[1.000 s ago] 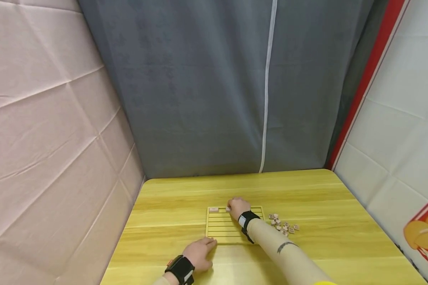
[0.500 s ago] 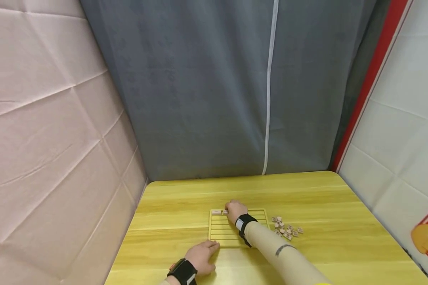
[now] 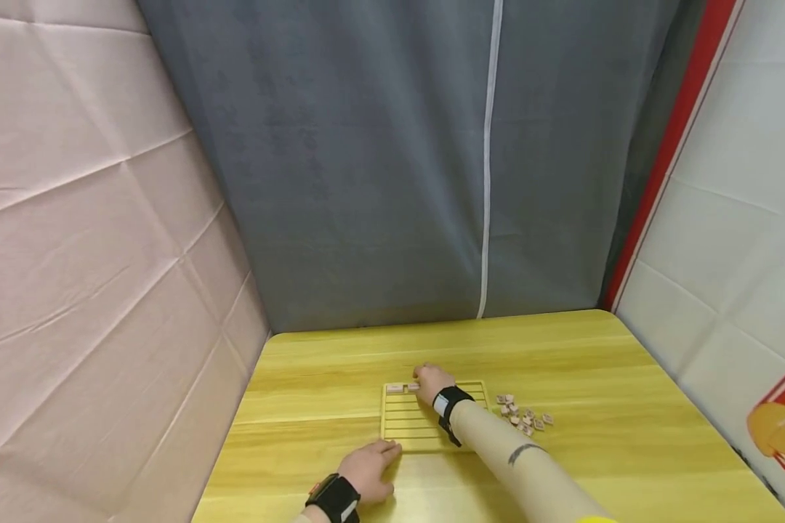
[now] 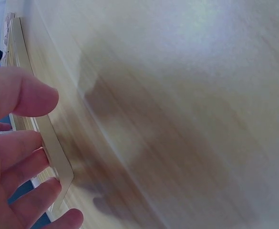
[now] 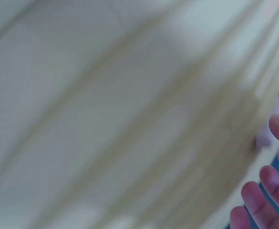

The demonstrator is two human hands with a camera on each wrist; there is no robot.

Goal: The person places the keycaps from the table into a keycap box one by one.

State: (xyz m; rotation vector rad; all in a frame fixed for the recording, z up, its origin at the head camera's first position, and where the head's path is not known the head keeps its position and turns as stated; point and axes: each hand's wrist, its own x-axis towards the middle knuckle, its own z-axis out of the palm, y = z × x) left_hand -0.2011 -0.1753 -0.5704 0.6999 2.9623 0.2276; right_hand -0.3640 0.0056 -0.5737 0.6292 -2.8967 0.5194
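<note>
On the wood-grain surface [image 3: 314, 407], the left hand [image 3: 366, 471] touches the slatted tray [image 3: 383, 418], fingers spread. Inside, just left of the right hand [image 3: 435, 382], pinch unclear, a tile [image 3: 413, 387] seems mid-placement, probably needing alignment next.

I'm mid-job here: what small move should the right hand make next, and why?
Probably slide the pale piece at the right hand's fingers left along the far row. A small gap appears between it and the corner piece, perhaps more than one tile, and the left hand touches the board's near-left corner, which should help steady it.
</note>
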